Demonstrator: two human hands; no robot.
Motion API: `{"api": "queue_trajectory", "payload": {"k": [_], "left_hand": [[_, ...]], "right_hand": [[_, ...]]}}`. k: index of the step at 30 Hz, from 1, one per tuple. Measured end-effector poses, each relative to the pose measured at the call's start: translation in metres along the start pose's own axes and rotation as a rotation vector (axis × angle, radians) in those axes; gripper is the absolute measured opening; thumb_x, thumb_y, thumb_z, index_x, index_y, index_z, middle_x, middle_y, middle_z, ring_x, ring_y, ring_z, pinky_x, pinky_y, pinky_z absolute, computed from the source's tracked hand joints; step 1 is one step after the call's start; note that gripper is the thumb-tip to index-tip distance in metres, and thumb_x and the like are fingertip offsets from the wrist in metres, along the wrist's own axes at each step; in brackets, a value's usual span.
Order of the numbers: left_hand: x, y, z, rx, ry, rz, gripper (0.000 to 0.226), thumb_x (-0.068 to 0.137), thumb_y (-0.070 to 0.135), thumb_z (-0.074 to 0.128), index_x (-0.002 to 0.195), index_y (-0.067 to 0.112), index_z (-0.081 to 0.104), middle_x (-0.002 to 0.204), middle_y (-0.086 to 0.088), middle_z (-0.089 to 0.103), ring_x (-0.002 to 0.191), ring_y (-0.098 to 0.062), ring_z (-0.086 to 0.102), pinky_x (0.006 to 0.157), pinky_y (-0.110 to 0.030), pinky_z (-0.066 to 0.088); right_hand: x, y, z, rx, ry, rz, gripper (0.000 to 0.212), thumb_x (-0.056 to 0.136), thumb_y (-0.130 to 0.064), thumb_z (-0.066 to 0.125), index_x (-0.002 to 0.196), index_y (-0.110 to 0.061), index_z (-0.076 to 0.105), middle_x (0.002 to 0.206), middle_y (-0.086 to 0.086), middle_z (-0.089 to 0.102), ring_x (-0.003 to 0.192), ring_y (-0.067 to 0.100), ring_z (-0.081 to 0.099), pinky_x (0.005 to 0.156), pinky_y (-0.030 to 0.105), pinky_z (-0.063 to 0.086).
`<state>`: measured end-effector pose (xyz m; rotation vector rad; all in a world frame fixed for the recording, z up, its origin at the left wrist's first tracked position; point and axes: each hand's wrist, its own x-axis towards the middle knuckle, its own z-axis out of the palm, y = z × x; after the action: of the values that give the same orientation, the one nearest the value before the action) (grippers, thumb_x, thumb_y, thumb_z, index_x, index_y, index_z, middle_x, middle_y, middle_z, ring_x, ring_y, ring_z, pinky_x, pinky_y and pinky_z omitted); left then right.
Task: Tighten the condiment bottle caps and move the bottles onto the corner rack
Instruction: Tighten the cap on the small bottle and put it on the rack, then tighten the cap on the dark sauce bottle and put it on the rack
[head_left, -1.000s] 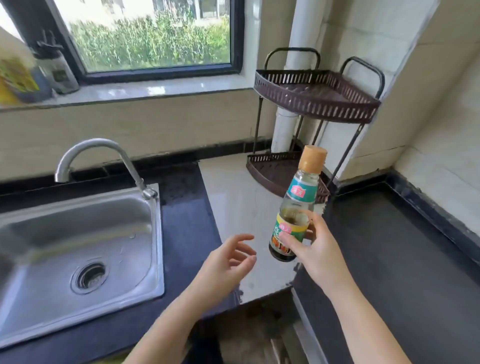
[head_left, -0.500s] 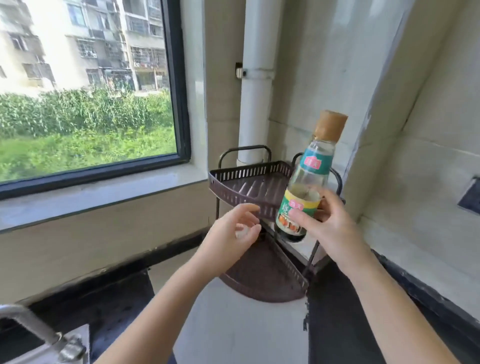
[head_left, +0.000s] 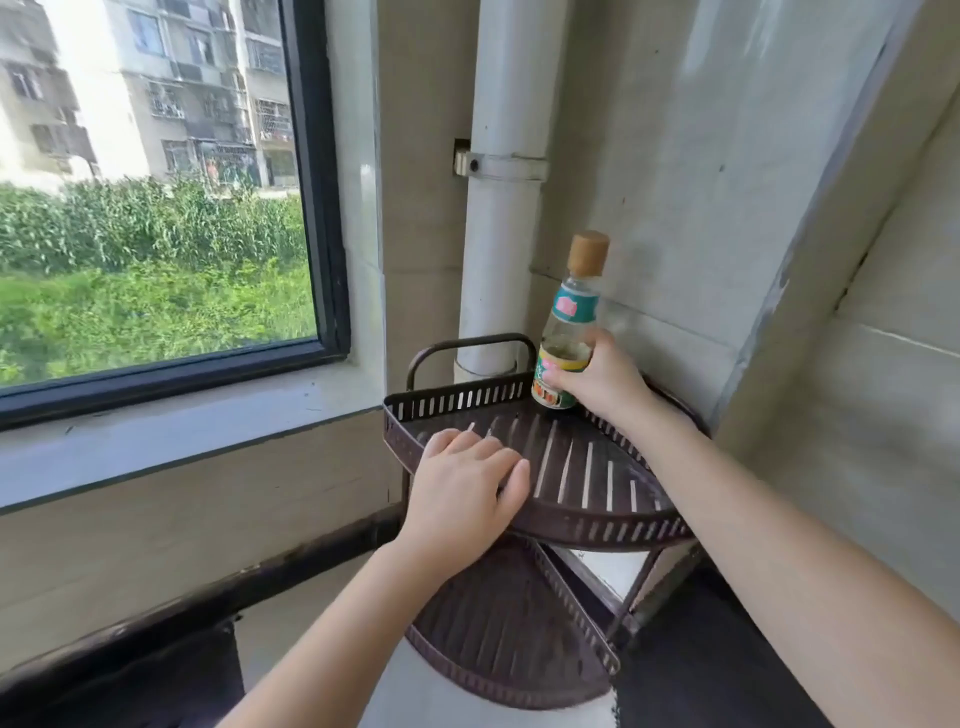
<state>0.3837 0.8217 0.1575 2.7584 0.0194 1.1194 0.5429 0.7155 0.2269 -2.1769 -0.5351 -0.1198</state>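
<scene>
Right of the frame's centre, the right hand is wrapped around the lower body of a small clear glass condiment bottle with a teal and yellow label, fingers closed on the label. The bottle stands upright at the back corner of the top shelf of a dark brown slotted metal two-tier corner rack, its base at or just above the shelf floor; whether it is fully resting there cannot be told. Its tan, cork-coloured round cap sits on the neck, just in front of the pale tiled wall. The left hand, in the centre of the frame, lies palm down with fingers spread loosely over the shelf's front left rim, gripping nothing else. Behind the rack, a white vertical drain pipe runs up the corner. The black-framed window fills the upper left, showing greenery and apartment blocks.
</scene>
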Motion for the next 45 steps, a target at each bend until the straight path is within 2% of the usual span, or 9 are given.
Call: {"api": "queue_trajectory", "payload": {"k": [15, 18, 21, 25, 28, 34, 37, 40, 45], "left_hand": [[-0.001, 0.0, -0.001, 0.003, -0.022, -0.02, 0.041, 0.09, 0.031, 0.035, 0.063, 0.021, 0.064, 0.065, 0.006, 0.065, 0.066, -0.018, 0.057, 0.082, -0.023, 0.031], [0.003, 0.004, -0.012, -0.037, -0.148, -0.054, 0.047, 0.088, 0.041, 0.026, 0.081, 0.02, 0.068, 0.08, 0.003, 0.069, 0.083, -0.02, 0.06, 0.086, -0.027, 0.03], [0.004, 0.01, -0.029, -0.225, -0.213, -0.124, 0.031, 0.093, 0.036, 0.039, 0.106, 0.02, 0.062, 0.103, 0.0, 0.065, 0.103, -0.021, 0.053, 0.095, -0.034, 0.035], [-0.021, 0.032, -0.056, -0.361, -0.124, -0.146, 0.029, 0.091, 0.024, 0.051, 0.119, 0.018, 0.054, 0.106, 0.001, 0.061, 0.102, -0.018, 0.052, 0.09, -0.032, 0.043], [-0.064, 0.047, -0.066, -0.468, -0.196, -0.173, 0.035, 0.09, 0.024, 0.052, 0.124, 0.024, 0.047, 0.103, 0.007, 0.06, 0.096, -0.007, 0.056, 0.09, -0.029, 0.047], [-0.17, 0.073, -0.061, -0.566, -0.378, -0.33, 0.045, 0.089, 0.02, 0.055, 0.131, 0.027, 0.039, 0.098, 0.014, 0.057, 0.093, -0.001, 0.055, 0.087, -0.024, 0.048], [-0.222, 0.087, -0.049, -0.622, -0.469, -0.414, 0.043, 0.09, 0.021, 0.054, 0.127, 0.033, 0.037, 0.097, 0.017, 0.056, 0.089, -0.008, 0.058, 0.086, -0.027, 0.048], [-0.265, 0.101, -0.047, -0.707, -0.558, -0.474, 0.041, 0.091, 0.019, 0.053, 0.121, 0.039, 0.033, 0.096, 0.015, 0.056, 0.089, -0.009, 0.058, 0.08, -0.016, 0.046], [-0.304, 0.112, -0.055, -0.785, -0.739, -0.41, 0.04, 0.091, 0.02, 0.053, 0.12, 0.04, 0.034, 0.094, 0.013, 0.058, 0.087, -0.01, 0.058, 0.081, -0.017, 0.046]], "right_hand": [[-0.013, -0.005, 0.009, -0.08, 0.005, 0.021, 0.071, 0.08, -0.028, 0.07, 0.133, -0.004, 0.029, 0.134, 0.014, 0.052, 0.122, 0.032, 0.049, 0.095, 0.038, 0.04], [-0.03, -0.016, -0.005, -0.031, 0.029, 0.03, 0.071, 0.082, -0.033, 0.067, 0.134, -0.006, 0.028, 0.134, 0.014, 0.051, 0.121, 0.03, 0.05, 0.087, 0.031, 0.038], [-0.056, -0.024, -0.026, 0.006, 0.0, -0.002, 0.07, 0.084, -0.038, 0.063, 0.138, -0.01, 0.028, 0.134, 0.012, 0.05, 0.12, 0.027, 0.05, 0.085, 0.028, 0.035], [-0.116, -0.023, -0.049, 0.092, -0.03, -0.144, 0.049, 0.086, -0.033, 0.06, 0.13, -0.017, 0.043, 0.124, 0.004, 0.054, 0.107, 0.017, 0.057, 0.086, 0.026, 0.04], [-0.177, -0.006, -0.055, 0.201, -0.034, -0.212, 0.037, 0.088, -0.026, 0.058, 0.124, -0.022, 0.049, 0.115, -0.004, 0.058, 0.098, 0.005, 0.059, 0.086, 0.02, 0.043], [-0.287, 0.056, -0.035, 0.22, -0.113, -0.039, 0.038, 0.089, -0.02, 0.058, 0.126, -0.021, 0.048, 0.112, -0.005, 0.059, 0.093, -0.005, 0.058, 0.069, -0.002, 0.039], [-0.334, 0.083, -0.02, 0.161, -0.146, 0.078, 0.043, 0.089, -0.023, 0.058, 0.129, -0.022, 0.045, 0.116, -0.003, 0.058, 0.093, 0.001, 0.058, 0.071, 0.004, 0.043], [-0.379, 0.096, -0.013, 0.134, -0.149, 0.194, 0.044, 0.09, -0.025, 0.056, 0.132, -0.022, 0.043, 0.117, -0.003, 0.057, 0.095, 0.003, 0.057, 0.072, 0.011, 0.043], [-0.444, 0.096, -0.013, 0.106, -0.122, 0.381, 0.046, 0.092, -0.028, 0.053, 0.135, -0.025, 0.037, 0.118, -0.004, 0.055, 0.095, 0.006, 0.056, 0.078, 0.018, 0.044]]}}
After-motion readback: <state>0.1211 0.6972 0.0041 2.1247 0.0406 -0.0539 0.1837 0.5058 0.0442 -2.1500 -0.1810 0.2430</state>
